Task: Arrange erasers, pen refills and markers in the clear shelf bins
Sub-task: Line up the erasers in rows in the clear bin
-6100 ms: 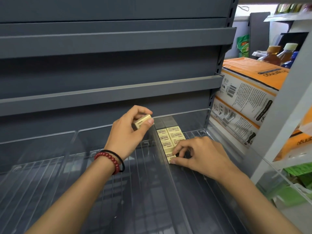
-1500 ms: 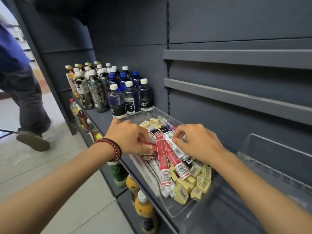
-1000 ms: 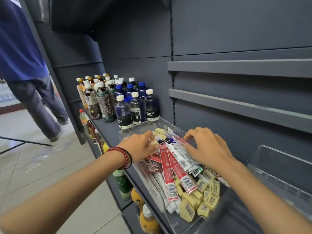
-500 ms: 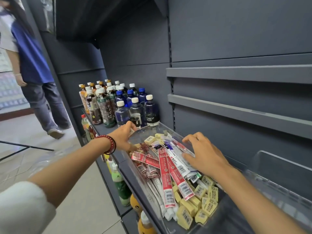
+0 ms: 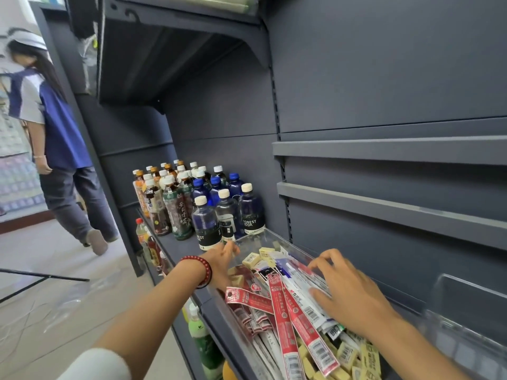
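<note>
Head view: right hand (image 5: 348,294) lies spread flat on pen refills (image 5: 285,319) heaped inside the clear bin (image 5: 290,244), which I judge pins them. Erasers (image 5: 344,355) lie loose under them. Left hand (image 5: 222,259) sits at the bin's outer wall, probably steadying; I cannot tell its grip.

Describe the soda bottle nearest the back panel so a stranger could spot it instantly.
Find the grey shelf holding the drink bottles, beside the clear bin. In the front row of three white-capped dark bottles, the soda bottle stands nearest the back panel, its label reading FOREST SODA in full.
</note>
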`<state>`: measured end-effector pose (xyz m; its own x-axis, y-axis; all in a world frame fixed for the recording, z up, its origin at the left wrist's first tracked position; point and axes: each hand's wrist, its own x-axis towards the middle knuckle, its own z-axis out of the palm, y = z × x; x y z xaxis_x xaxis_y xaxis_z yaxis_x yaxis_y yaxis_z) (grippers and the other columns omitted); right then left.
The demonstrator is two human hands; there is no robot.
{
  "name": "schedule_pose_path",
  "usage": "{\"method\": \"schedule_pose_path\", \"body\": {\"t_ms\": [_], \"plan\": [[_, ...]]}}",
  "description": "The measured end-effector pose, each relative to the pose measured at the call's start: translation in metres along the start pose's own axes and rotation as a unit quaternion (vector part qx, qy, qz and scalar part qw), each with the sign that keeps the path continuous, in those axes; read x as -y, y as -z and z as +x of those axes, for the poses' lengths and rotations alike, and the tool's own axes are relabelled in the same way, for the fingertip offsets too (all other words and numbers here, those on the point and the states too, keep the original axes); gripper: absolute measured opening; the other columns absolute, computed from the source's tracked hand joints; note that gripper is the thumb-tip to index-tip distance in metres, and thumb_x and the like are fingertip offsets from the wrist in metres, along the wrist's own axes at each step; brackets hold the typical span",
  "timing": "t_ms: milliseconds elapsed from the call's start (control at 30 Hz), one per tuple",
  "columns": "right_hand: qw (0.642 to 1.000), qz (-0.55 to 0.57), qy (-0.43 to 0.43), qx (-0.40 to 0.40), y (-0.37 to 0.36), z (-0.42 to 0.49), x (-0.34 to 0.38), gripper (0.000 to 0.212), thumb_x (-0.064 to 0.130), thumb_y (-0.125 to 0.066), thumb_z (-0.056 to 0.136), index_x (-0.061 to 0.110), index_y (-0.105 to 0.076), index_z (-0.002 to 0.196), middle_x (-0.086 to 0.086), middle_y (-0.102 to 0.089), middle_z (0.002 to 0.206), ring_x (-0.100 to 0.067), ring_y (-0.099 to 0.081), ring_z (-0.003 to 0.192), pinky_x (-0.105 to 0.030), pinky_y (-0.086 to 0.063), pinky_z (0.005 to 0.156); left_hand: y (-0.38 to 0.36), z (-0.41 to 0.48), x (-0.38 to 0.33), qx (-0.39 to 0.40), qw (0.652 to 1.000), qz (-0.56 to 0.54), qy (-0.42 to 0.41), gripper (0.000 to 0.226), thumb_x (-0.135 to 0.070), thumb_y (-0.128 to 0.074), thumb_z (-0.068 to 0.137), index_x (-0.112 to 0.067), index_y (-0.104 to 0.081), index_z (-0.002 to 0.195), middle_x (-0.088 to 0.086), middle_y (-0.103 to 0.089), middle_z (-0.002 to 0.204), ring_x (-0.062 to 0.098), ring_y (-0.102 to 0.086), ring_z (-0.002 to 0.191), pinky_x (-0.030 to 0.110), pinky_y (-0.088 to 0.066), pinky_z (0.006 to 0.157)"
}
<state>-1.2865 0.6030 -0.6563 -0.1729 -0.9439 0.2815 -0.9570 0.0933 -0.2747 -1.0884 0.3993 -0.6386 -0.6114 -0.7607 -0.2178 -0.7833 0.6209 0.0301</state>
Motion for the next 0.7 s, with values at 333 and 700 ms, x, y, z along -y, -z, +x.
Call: {"method": "schedule_pose_path", "body": {"t_ms": [333,700], "plan": [[1.000,-0.012,0.007,0.009,0.005,0.001,0.002,0.045,0.045,-0.047,0.097,0.034,-0.034,0.139,0.012,-0.026,0.136,-0.002,-0.047,0.106,-0.020,-0.048,0.088,0.018,-0.004,-0.011,0.069,0.993,0.085,-0.037,0.057,-0.028,-0.070,0.084,-0.016,-0.041,0.132,0.008,-0.058,0.124,0.022,-0.055,0.102,0.031,-0.046,0.085],[1.000,-0.015,0.008,0.015,0.006,0.000,0.004,0.045,0.046,-0.046,0.097,0.034,-0.033,0.138,0.012,-0.025,0.137,-0.002,-0.047,0.108,-0.021,-0.047,0.090,0.020,-0.001,-0.007,0.098,0.992,0.083,0.012,0.074,-0.036,-0.071,0.080,-0.018,-0.031,0.139,0.006,-0.055,0.129,0.020,-0.056,0.108,0.036,-0.050,0.094]]}}
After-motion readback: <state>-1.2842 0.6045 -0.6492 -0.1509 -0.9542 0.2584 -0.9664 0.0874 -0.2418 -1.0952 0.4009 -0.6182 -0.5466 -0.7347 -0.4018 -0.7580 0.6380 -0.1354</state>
